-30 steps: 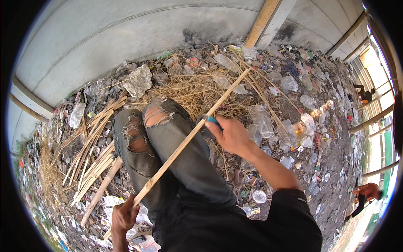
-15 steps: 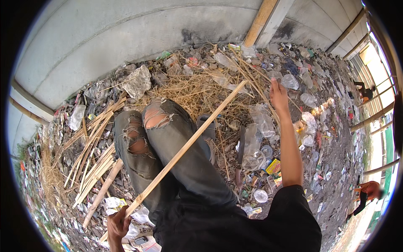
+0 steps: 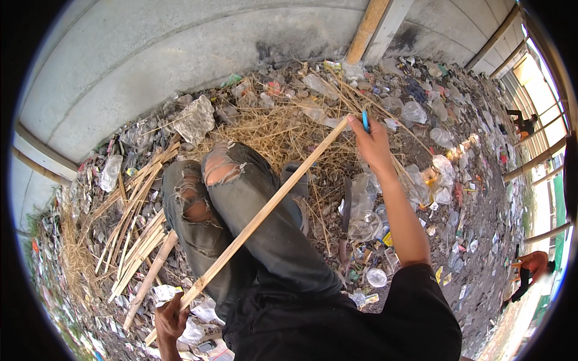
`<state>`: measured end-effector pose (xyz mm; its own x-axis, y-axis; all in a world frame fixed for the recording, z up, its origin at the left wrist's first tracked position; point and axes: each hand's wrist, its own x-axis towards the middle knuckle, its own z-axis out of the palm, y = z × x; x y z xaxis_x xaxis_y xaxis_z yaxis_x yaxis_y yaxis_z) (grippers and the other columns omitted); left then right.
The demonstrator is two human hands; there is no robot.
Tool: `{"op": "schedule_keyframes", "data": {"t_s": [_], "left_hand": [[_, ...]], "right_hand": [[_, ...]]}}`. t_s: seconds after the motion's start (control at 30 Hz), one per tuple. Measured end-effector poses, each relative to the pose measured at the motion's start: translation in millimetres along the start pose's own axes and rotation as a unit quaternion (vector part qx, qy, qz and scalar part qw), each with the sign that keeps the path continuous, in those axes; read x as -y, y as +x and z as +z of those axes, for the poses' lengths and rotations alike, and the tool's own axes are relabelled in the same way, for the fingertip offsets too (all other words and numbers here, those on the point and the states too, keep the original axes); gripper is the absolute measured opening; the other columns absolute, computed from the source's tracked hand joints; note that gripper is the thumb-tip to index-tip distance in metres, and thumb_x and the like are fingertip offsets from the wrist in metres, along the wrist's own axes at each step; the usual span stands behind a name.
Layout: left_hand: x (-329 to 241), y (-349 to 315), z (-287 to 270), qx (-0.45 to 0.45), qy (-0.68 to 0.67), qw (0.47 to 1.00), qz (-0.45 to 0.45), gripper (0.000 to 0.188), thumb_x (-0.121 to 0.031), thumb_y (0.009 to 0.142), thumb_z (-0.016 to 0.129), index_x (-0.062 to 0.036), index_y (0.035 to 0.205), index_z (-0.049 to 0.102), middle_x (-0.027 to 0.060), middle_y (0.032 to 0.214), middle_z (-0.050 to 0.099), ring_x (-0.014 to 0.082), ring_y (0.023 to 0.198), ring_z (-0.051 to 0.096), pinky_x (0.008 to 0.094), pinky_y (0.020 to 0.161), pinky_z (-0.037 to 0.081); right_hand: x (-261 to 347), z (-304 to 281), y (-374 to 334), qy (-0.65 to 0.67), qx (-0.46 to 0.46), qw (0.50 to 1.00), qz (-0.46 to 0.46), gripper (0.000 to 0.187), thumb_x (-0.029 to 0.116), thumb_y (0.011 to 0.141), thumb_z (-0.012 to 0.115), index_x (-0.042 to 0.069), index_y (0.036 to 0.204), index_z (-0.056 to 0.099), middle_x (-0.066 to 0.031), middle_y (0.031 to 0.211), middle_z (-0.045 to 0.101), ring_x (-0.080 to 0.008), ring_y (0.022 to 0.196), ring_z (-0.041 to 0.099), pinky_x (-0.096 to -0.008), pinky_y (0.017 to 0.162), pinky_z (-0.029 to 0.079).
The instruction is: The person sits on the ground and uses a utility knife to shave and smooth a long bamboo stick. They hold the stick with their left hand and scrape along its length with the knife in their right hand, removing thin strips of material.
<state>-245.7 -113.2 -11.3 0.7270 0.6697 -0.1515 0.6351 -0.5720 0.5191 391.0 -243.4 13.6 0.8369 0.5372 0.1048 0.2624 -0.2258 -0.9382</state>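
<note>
Partly covered by hands (image 3: 374, 147) | blue tool (image 3: 365, 121) | long pale strip (image 3: 265, 212)

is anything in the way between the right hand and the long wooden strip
Nothing visible is. The right hand, holding a blue object, is right at the far end of the wooden strip; whether they touch is hard to tell. The left hand grips near the other end.

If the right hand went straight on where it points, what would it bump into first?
Probably the thin strips on the littered ground, just beyond the right hand; it might pass over them, though, because its height is unclear.
</note>
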Motion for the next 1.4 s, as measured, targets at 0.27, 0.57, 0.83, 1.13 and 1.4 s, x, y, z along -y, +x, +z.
{"op": "schedule_keyframes", "data": {"t_s": [0.27, 0.57, 0.83, 1.13, 1.4], "left_hand": [[3, -8, 2, -0.015, 0.025, 1.000, -0.003, 0.051, -0.041, 0.096, 0.071, 0.0014, 0.125, 0.070, 0.0184, 0.070, 0.067, 0.0361, 0.060, 0.068, 0.0430, 0.055, 0.050], [12, -7, 5, -0.014, 0.030, 0.999, 0.002, 0.052, -0.037, 0.092, 0.073, 0.0001, 0.129, 0.069, 0.0167, 0.070, 0.066, 0.0352, 0.060, 0.067, 0.0441, 0.055, 0.049], [13, -7, 4, -0.023, 0.048, 0.998, 0.012, 0.053, -0.035, 0.092, 0.075, -0.0002, 0.131, 0.068, 0.0182, 0.072, 0.067, 0.0364, 0.062, 0.067, 0.0455, 0.056, 0.050], [10, -5, 10, -0.027, 0.045, 0.999, 0.015, 0.049, -0.028, 0.090, 0.076, -0.0019, 0.131, 0.069, 0.0185, 0.074, 0.070, 0.0377, 0.061, 0.069, 0.0450, 0.054, 0.051], [-26, 9, 11, -0.014, 0.007, 1.000, -0.017, 0.041, -0.021, 0.092, 0.076, -0.0026, 0.127, 0.071, 0.0191, 0.078, 0.073, 0.0388, 0.065, 0.072, 0.0450, 0.057, 0.054]], "right_hand": [[-10, -48, 52, 0.087, -0.112, 0.990, -0.028, 0.035, 0.032, 0.102, 0.072, 0.001, 0.088, 0.066, 0.0039, 0.061, 0.051, -0.0081, 0.057, 0.046, -0.0307, 0.055, 0.037], [4, -29, -2, -0.105, 0.022, 0.994, -0.022, 0.038, 0.038, 0.111, 0.054, 0.001, 0.110, 0.064, -0.0029, 0.071, 0.059, -0.0117, 0.063, 0.057, -0.0315, 0.062, 0.047], [3, -14, -14, -0.244, 0.010, 0.968, -0.065, 0.045, 0.039, 0.112, 0.051, -0.001, 0.096, 0.065, -0.0181, 0.070, 0.060, -0.0315, 0.059, 0.055, -0.0438, 0.061, 0.045], [-5, 15, -19, -0.241, -0.012, 0.969, -0.058, 0.057, 0.044, 0.112, 0.049, -0.005, 0.086, 0.062, -0.0246, 0.066, 0.056, -0.0428, 0.060, 0.051, -0.0497, 0.062, 0.044], [25, 96, -139, -0.200, 0.167, 0.952, -0.162, 0.042, 0.036, 0.111, 0.050, 0.003, 0.092, 0.067, -0.0236, 0.063, 0.062, -0.0474, 0.062, 0.065, -0.0558, 0.056, 0.050]]}}
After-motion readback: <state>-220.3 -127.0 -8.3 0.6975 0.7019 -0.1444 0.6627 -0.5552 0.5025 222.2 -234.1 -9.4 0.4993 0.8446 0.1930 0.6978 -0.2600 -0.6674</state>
